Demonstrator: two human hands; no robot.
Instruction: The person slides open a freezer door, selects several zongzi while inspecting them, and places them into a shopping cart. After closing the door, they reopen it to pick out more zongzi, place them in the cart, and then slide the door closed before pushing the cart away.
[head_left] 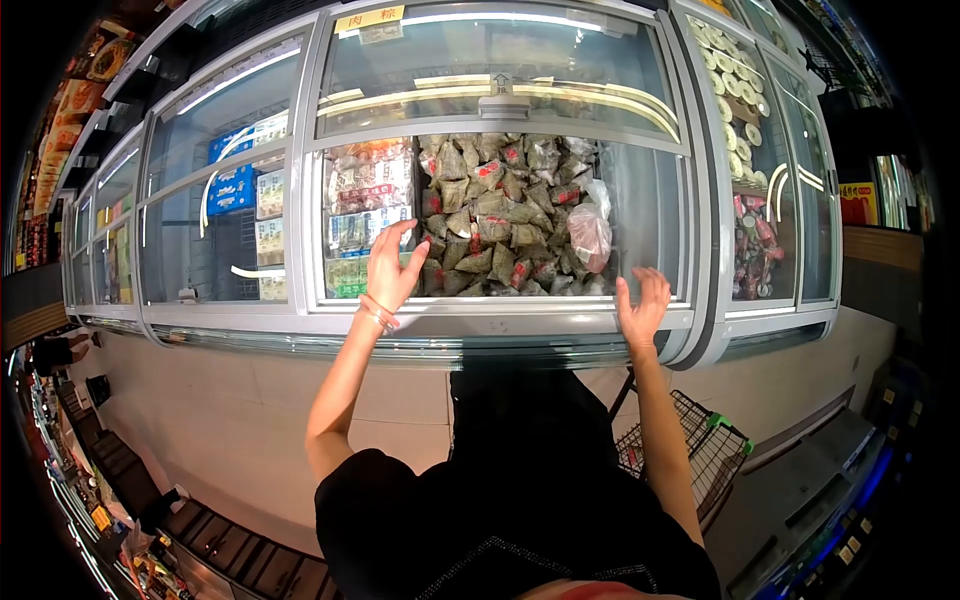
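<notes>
Below me is a chest freezer (500, 322) with a compartment of leaf-wrapped rice dumplings (490, 225), some with red labels. My left hand (392, 268), a bracelet at its wrist, reaches over the front rim, fingers spread and holding nothing. It overlaps the stacked frozen packages (370, 190) left of the dumplings. At the right, my right hand (645, 308) is over the front frame with thumb and fingers apart, also holding nothing. Between the hands, nearer the right one, a clear plastic bag (590, 238) with pinkish contents lies on the dumplings.
A sliding glass lid (500, 60) covers the rear of the compartment. Neighbouring freezer sections hold blue boxes (232, 165) at left and white round packs (740, 110) at right. A wire shopping cart (700, 440) stands at my right, behind my arm. Tiled floor (220, 400) shows at left.
</notes>
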